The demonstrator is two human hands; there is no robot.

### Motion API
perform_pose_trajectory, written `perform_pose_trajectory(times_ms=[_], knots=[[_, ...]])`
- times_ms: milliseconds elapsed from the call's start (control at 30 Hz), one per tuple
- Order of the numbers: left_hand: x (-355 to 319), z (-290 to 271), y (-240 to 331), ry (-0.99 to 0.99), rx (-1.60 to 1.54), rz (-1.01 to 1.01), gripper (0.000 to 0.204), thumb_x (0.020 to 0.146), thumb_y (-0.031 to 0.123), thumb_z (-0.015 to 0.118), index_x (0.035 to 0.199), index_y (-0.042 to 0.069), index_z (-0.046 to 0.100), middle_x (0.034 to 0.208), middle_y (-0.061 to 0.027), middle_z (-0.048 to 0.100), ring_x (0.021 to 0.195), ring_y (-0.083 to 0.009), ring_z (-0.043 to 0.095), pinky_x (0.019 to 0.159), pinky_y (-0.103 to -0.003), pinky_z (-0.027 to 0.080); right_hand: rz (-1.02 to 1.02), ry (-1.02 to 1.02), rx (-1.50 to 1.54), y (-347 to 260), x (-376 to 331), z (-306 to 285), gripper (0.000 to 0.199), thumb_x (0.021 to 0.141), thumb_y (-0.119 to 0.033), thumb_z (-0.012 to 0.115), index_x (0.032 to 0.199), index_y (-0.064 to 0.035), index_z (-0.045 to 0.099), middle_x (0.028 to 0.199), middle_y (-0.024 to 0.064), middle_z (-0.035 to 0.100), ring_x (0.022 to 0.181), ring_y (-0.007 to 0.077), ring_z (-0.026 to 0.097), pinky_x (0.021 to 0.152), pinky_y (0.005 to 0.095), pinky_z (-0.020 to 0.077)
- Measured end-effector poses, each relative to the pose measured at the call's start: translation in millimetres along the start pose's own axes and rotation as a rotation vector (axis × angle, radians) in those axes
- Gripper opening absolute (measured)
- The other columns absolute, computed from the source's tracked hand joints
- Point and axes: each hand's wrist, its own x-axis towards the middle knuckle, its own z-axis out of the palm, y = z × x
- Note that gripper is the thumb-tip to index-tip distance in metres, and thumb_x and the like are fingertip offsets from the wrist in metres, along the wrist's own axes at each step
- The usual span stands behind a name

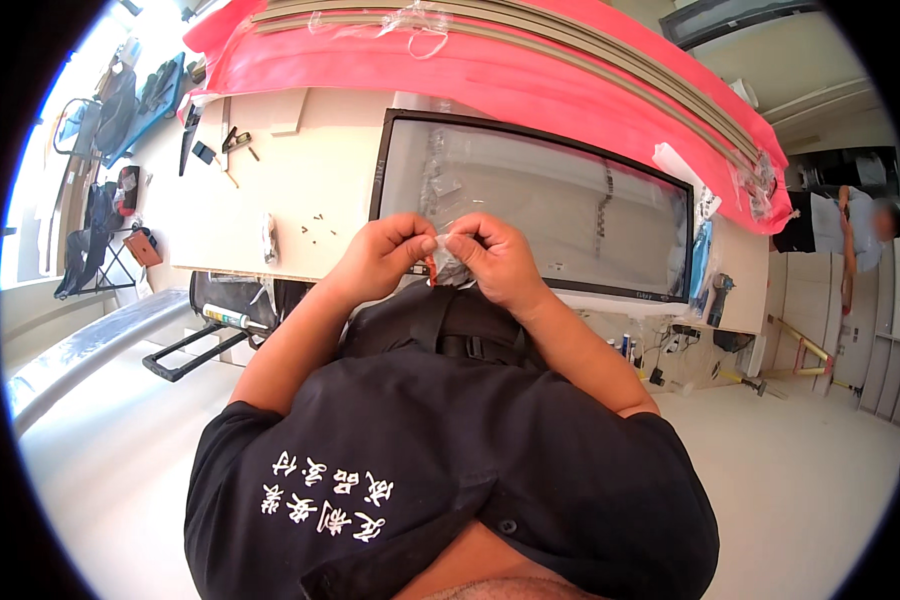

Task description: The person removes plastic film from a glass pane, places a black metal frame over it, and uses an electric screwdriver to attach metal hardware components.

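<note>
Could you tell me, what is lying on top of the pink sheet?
Several long beige strips lie on the pink sheet, along with crumpled clear plastic. Whatever is underneath cannot be seen, because the sheet covers it.

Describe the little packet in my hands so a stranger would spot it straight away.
Find the big black-framed panel on the pale worktable. By its near edge, toward the left end, your left hand and right hand pinch a small crumpled plastic packet. Unlike the plastic bag lying farther left, it is held up and shows orange-red on its left side.
</note>
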Motion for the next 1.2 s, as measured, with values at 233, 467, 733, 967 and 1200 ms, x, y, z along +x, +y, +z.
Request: perform_pose_trajectory(times_ms=[233,467,733,967,1200], knots=[[3,13,28,-0.099,0.266,0.122,0.017,0.099,0.015,0.063,0.089,0.002,0.059,0.079,-0.0047,0.063,0.076,-0.0156,0.061,0.072,-0.031,0.050,-0.068,0.059,-0.026,-14,-2,-7,0.011,0.100,-0.012,0.061,0.093,-0.0040,0.060,0.080,-0.0016,0.060,0.072,0.0051,0.052,0.064,0.0241,0.0443],[19,34,42,0.047,0.902,0.759,0.020,0.077,0.007,0.071,0.072,0.005,0.051,0.069,-0.0090,0.052,0.065,-0.0310,0.057,0.062,-0.041,0.048,0.084,0.119,0.068,-17,-11,-3,0.017,0.104,-0.018,0.054,0.093,-0.0061,0.054,0.074,0.0010,0.054,0.061,0.0088,0.055,0.052,0.0298,0.0465],[19,53,39,-0.312,0.737,0.978,0.025,0.072,0.010,0.077,0.075,0.006,0.053,0.072,-0.0066,0.053,0.068,-0.0286,0.058,0.063,-0.040,0.049,0.191,0.550,0.729,0,-2,-39,0.014,0.104,-0.022,0.053,0.097,-0.0102,0.054,0.087,0.0073,0.058,0.065,0.0209,0.059,0.060,0.0385,0.0518],[-3,21,24,-0.232,0.591,0.650,0.023,0.075,0.004,0.073,0.070,0.003,0.051,0.068,-0.0117,0.051,0.065,-0.0327,0.056,0.060,-0.043,0.046,0.109,0.805,0.959,-7,0,-81,0.018,0.107,-0.026,0.049,0.096,-0.0112,0.053,0.087,0.0053,0.057,0.072,0.0206,0.059,0.069,0.0410,0.0529],[-24,-11,13,-0.145,0.528,0.320,0.014,0.087,0.010,0.066,0.080,0.001,0.059,0.088,-0.0146,0.061,0.085,-0.0322,0.061,0.076,-0.041,0.050,0.143,0.665,0.913,-17,3,-63,0.014,0.105,-0.023,0.052,0.102,-0.0090,0.053,0.089,0.0068,0.060,0.074,0.0234,0.062,0.067,0.0441,0.0551]])
